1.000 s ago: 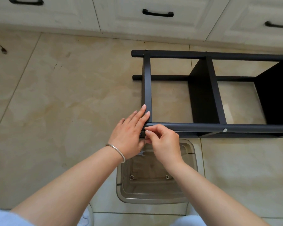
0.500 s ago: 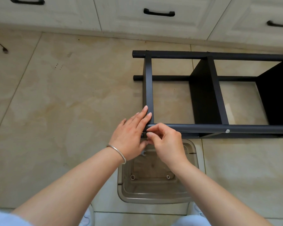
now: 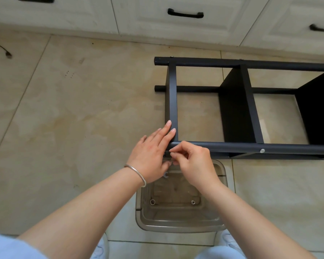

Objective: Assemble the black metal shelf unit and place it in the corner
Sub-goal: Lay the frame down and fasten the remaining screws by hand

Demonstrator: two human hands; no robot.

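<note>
Tiled floor (image 3: 82, 118): shelf unit (image 3: 238, 146) against both hands' grip.

No readable text, seemingly.

- We see a clear bin (image 3: 178, 224) on the tiled floor (image 3: 82, 118).
- We note cream drawers (image 3: 176, 25) with black handles (image 3: 185, 14) at top.
- Dark cable end (image 3: 7, 53) far left.

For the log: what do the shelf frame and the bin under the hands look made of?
Shelf frame: apparently metal with matte black paint; round tubes, silver bolt head. Bin: smoky translucent plastic, probably; its floor and small fittings show through the glossy walls.
</note>
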